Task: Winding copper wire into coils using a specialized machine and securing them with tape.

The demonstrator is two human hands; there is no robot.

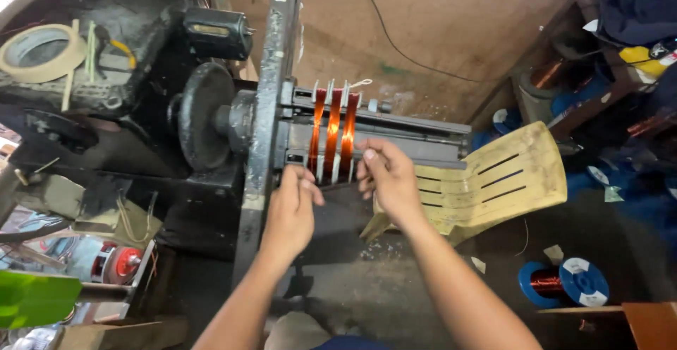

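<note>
A coil winding machine (268,110) stands ahead, with a dark flywheel (201,114) on its left and a grey former bar (409,135) running right. Three bands of copper wire coil (331,135) are wound on the former between white dividers. My left hand (289,212) reaches up below the coils, fingers pinched near the bottom of the left bands. My right hand (384,174) is at the right coil, thumb and fingers closed beside its lower part. Whether either hand pinches a thin wire or tie is too fine to tell.
A roll of masking tape (39,50) lies on the black machine top at left. A pale yellow plastic chair (508,177) lies tipped behind my right hand. A blue spool of copper wire (564,283) sits on the floor at right. Clutter fills the lower left.
</note>
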